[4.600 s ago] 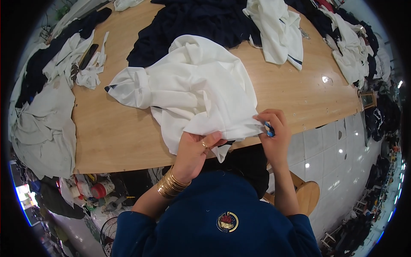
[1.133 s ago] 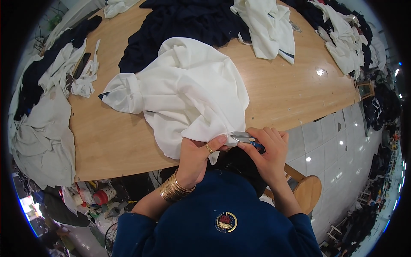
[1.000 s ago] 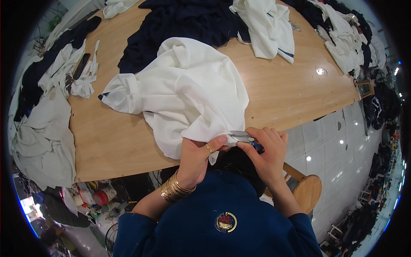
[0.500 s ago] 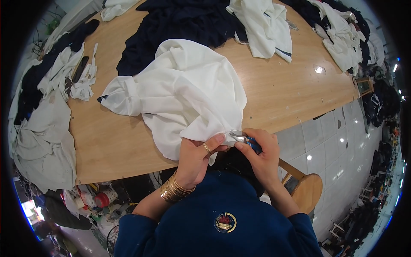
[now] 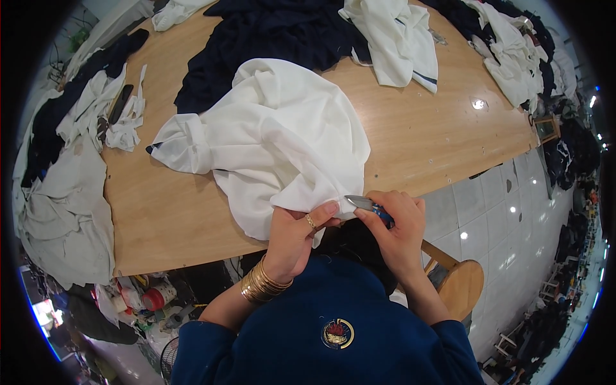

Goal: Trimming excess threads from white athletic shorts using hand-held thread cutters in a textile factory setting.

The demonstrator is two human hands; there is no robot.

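A white garment [image 5: 289, 135] lies bunched on the wooden table, its near edge hanging at the front. My left hand [image 5: 296, 234] pinches that edge between thumb and fingers, with the thumb on top of the cloth. Small thread snips [image 5: 360, 203] with blue handles sit in my right hand [image 5: 396, 228]. Their metal blades point left and lie against the garment's edge, close to my left thumb. The blades look closed together. My right palm and fingers hide most of the handles.
Dark navy cloth [image 5: 269, 38] and another white garment [image 5: 394, 45] lie farther back on the table [image 5: 443, 141]. Pale cloth [image 5: 64, 212] drapes over the left edge, near a dark, narrow object [image 5: 120, 104]. A wooden stool [image 5: 463, 285] stands at the right.
The snips' blades have come together from slightly apart. My right hand has shifted a little to the right; my left hand and the garment stay nearly still.
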